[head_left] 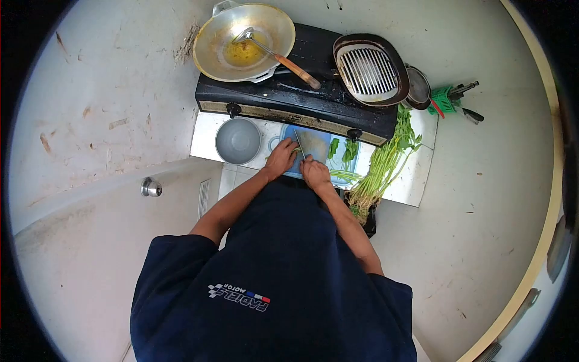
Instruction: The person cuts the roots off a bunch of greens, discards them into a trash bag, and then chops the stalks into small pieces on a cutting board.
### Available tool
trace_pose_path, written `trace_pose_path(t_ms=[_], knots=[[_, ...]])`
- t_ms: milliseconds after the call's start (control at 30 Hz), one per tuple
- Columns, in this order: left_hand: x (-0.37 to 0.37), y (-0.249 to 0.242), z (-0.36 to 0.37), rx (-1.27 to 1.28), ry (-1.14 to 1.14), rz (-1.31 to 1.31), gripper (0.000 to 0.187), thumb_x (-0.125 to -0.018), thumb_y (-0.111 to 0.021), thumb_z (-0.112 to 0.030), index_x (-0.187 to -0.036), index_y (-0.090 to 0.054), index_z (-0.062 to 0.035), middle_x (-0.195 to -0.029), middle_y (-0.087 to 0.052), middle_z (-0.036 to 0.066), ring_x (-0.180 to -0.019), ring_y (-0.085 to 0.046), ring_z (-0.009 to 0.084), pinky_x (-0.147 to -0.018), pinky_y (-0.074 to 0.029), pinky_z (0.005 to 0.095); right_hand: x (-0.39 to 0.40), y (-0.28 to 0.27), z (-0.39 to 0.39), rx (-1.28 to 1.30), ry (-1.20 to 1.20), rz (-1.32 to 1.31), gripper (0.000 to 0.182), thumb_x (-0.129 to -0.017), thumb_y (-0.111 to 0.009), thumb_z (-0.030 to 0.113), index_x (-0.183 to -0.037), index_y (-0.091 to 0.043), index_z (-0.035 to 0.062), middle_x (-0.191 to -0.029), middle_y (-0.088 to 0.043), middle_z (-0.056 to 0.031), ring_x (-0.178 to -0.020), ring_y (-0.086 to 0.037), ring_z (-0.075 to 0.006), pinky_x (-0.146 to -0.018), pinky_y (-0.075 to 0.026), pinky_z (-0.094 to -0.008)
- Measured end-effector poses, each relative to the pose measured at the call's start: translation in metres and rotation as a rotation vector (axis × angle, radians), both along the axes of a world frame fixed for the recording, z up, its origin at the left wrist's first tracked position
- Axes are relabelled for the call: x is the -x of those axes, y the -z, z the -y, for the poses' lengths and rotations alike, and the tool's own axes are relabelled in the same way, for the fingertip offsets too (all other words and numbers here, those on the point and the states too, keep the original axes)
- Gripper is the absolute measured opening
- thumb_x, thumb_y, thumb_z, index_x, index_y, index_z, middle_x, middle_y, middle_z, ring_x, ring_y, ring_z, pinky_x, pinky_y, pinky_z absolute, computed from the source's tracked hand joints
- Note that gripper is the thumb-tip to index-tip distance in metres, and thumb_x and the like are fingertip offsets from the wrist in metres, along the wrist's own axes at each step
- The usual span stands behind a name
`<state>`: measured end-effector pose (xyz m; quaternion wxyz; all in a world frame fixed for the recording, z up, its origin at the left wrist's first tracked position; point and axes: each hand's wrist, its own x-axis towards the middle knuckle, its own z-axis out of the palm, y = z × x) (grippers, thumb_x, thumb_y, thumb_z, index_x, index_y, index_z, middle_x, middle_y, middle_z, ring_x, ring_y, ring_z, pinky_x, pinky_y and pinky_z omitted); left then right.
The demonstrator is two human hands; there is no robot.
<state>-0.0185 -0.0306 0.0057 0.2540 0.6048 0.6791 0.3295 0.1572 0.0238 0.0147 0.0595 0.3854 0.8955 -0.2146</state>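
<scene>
My right hand (315,173) is closed around the handle of a knife (300,143), whose blade points away from me over a blue cutting board (353,171). Just left of the blade, my left hand (281,158) has its fingers bent and pressed on a small bunch of green stems (297,150). Some green leaves (349,151) lie on the right part of the board. A grey bowl (238,141) stands to the left of my left hand. Beyond the board's right edge lies a large bundle of leafy greens (387,161) with long stems and roots.
Behind the board is a black gas stove (271,99). On it sit a wok (208,45) with yellow oil and a wooden-handled ladle (289,63), and a grill pan (369,69). A small pan (418,88) and a green basket of utensils (441,99) are at right.
</scene>
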Motion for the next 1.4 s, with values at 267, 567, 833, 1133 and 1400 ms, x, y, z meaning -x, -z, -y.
trace_pose_path(t_ms=[267,567,833,1133,1400], knots=[[0.002,0.003,0.001,-0.058,-0.041,0.043,0.017,-0.092,-0.067,-0.006,-0.108,-0.065,-0.0003,-0.100,-0.059,0.019,-0.096,-0.061,0.0419,-0.084,-0.051,0.0487,-0.013,-0.009,0.002,0.042,-0.024,0.061,0.037,-0.105,-0.047,0.033,-0.098,-0.056,-0.0023,-0.079,-0.073,-0.0238,-0.074,-0.074,-0.0403,-0.069,-0.060,-0.0488],[0.002,0.003,0.000,-0.057,-0.049,0.078,0.013,-0.091,-0.069,-0.006,-0.103,-0.069,-0.0002,-0.099,-0.062,0.017,-0.096,-0.062,0.0401,-0.084,-0.052,0.0467,0.001,-0.007,0.000,0.012,0.000,0.001,0.035,-0.104,-0.047,0.030,-0.099,-0.057,-0.0032,-0.078,-0.073,-0.0235,-0.074,-0.074,-0.0396,-0.070,-0.060,-0.0480],[0.005,0.000,-0.001,-0.049,-0.030,0.085,0.016,-0.090,-0.069,-0.006,-0.104,-0.068,-0.0007,-0.098,-0.061,0.017,-0.094,-0.063,0.0411,-0.082,-0.052,0.0480,-0.017,0.000,0.007,-0.114,-0.015,-0.099,0.035,-0.102,-0.054,0.030,-0.097,-0.060,-0.0043,-0.066,-0.068,-0.0236,-0.059,-0.069,-0.0405,-0.057,-0.058,-0.0468],[0.006,-0.003,-0.002,-0.030,-0.010,0.068,0.020,-0.088,-0.068,-0.005,-0.107,-0.068,0.0007,-0.098,-0.060,0.019,-0.094,-0.062,0.0424,-0.084,-0.052,0.0488,-0.014,-0.003,0.005,-0.063,-0.013,-0.091,0.035,-0.103,-0.054,0.030,-0.099,-0.061,-0.0043,-0.065,-0.068,-0.0227,-0.059,-0.070,-0.0393,-0.055,-0.057,-0.0467],[0.006,-0.005,-0.001,-0.019,-0.011,0.091,0.021,-0.089,-0.067,-0.005,-0.109,-0.067,0.0004,-0.098,-0.059,0.019,-0.094,-0.061,0.0419,-0.084,-0.052,0.0488,-0.009,-0.007,0.005,-0.070,-0.030,-0.052,0.035,-0.103,-0.054,0.032,-0.095,-0.060,-0.0019,-0.066,-0.069,-0.0224,-0.060,-0.071,-0.0390,-0.057,-0.058,-0.0456]])
